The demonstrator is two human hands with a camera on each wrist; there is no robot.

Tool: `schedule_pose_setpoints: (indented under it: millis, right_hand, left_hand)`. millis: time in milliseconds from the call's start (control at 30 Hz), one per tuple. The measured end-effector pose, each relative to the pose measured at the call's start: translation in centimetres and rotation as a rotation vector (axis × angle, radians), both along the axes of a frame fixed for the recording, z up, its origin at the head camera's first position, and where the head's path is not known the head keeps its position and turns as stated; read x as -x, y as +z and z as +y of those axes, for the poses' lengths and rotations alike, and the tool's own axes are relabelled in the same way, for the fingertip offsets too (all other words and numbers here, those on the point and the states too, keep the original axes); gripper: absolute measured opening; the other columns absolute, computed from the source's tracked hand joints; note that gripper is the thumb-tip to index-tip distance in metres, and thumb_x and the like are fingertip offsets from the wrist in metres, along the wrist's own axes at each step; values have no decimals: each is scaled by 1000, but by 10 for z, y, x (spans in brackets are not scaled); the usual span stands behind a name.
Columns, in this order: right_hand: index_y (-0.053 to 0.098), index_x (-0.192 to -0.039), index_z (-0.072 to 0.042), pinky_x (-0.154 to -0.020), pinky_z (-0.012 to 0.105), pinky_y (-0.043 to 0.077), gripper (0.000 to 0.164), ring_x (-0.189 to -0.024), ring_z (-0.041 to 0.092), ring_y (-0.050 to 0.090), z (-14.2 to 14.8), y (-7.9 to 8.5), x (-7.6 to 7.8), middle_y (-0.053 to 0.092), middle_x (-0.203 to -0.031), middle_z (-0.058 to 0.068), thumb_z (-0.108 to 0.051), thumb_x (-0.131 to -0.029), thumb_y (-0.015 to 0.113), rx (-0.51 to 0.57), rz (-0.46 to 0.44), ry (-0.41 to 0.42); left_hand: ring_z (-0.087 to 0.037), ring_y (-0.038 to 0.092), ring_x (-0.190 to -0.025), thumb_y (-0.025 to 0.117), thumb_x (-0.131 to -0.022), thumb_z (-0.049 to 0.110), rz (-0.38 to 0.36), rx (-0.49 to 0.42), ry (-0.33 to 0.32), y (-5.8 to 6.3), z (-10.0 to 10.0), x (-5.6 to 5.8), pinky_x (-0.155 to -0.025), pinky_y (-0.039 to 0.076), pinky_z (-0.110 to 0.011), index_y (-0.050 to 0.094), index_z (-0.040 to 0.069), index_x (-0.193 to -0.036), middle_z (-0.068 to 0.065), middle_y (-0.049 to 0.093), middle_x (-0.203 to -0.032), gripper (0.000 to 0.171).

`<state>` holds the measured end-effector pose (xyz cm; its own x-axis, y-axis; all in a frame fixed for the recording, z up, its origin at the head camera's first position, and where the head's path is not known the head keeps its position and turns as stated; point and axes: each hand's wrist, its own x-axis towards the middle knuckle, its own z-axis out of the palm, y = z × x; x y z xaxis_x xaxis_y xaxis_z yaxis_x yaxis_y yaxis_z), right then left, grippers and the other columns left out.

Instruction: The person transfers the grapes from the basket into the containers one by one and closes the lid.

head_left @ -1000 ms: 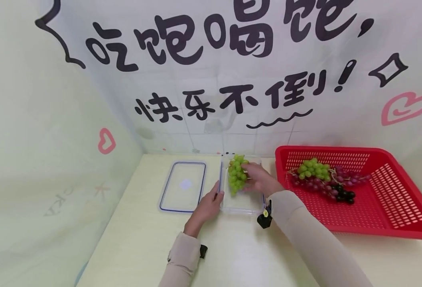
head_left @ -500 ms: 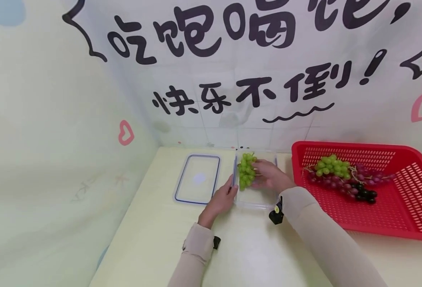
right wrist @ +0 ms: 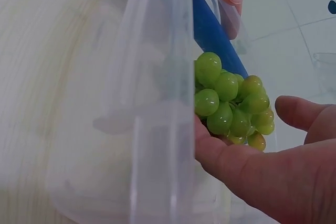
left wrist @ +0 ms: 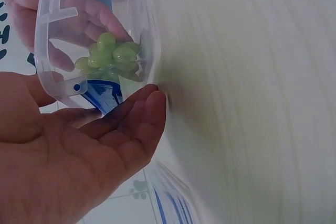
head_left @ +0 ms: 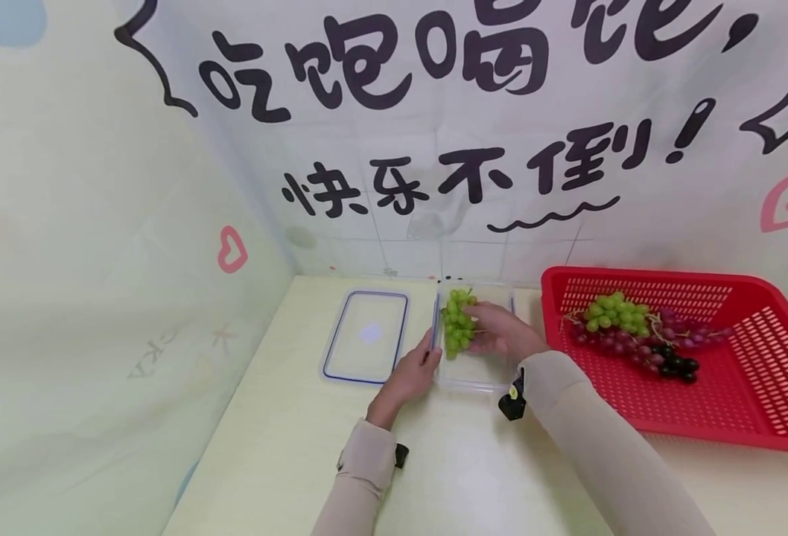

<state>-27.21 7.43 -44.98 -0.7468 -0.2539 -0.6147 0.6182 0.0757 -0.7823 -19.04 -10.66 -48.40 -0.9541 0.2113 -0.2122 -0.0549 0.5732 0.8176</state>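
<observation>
In the head view a clear plastic food container (head_left: 477,376) stands on the table near the back wall. My left hand (head_left: 412,372) holds its left side; in the left wrist view the thumb is by the rim and the fingers lie beside a blue-edged locking flap (left wrist: 105,94). My right hand (head_left: 501,331) reaches in from the right and holds a bunch of green grapes (head_left: 457,321) at the container's left part. From the right wrist view, the fingers are under the grapes (right wrist: 226,98), with the thumb close beside them; the fingertips are hidden.
A blue-edged clear lid (head_left: 367,335) lies flat left of the container. To the right stands a red perforated basket (head_left: 722,402) with green grapes (head_left: 615,313), purple grapes (head_left: 608,341) and black grapes (head_left: 675,365). A printed cloth wall (head_left: 367,246) closes off the back.
The view has shifted, so everything appears further right than a second ago. My right hand and the green grapes have hardly moved relative to the container. My left hand keeps its place.
</observation>
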Motion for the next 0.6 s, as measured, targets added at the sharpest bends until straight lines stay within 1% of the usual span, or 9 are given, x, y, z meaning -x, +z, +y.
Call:
schedule_pose_setpoints:
  millis: [200,267,300,367,433,500,600]
  right_hand:
    - [7,-160,-8,-109,46,42,70,-137,37,40,4,1,-1,30,-154,25,-22,-105,47,-18,-18,-14]
    - [4,-160,-7,-111,46,40,72,-138,37,39,5,2,-2,30,-154,26,-22,-104,48,-31,-7,-9]
    - [4,-160,-6,-111,46,39,73,-138,37,39,6,3,-2,31,-154,26,-21,-104,49,-36,-3,-8]
    - [4,-159,-2,-113,45,37,73,-140,37,36,9,6,-3,29,-154,26,-20,-104,49,-38,14,-4]
    - [3,-157,1,-115,44,35,73,-141,37,33,13,8,-3,26,-156,26,-17,-103,48,-26,35,-6]
    - [5,-157,3,-116,43,33,71,-144,38,29,17,11,-3,22,-157,26,-16,-103,48,-4,42,-20]
    - [6,-157,4,-118,42,29,69,-147,39,23,24,15,-2,16,-160,27,-14,-104,46,46,42,-33]
  left_hand:
    - [-31,49,-125,34,-109,32,-6,2,4,-3,1,0,-99,41,-49,15,13,-160,-22,41,-153,57]
    - [-29,50,-122,34,-109,33,-4,10,5,-3,1,1,-97,42,-47,16,13,-160,-22,42,-152,58]
    - [-30,50,-118,34,-109,33,-3,10,4,-4,1,1,-95,42,-46,16,13,-160,-22,45,-149,58]
    - [-31,53,-111,34,-109,34,-3,12,1,-4,1,1,-90,42,-45,15,13,-160,-24,54,-137,58]
    - [-31,53,-104,34,-109,33,1,13,-4,-4,0,1,-87,41,-44,15,12,-160,-22,60,-117,58]
    - [-31,53,-101,34,-109,32,3,11,-3,-4,0,1,-85,41,-43,15,11,-160,-17,58,-99,58]
    - [-28,52,-97,34,-109,32,8,12,-3,-4,0,1,-85,40,-42,15,11,-160,-10,54,-91,58]
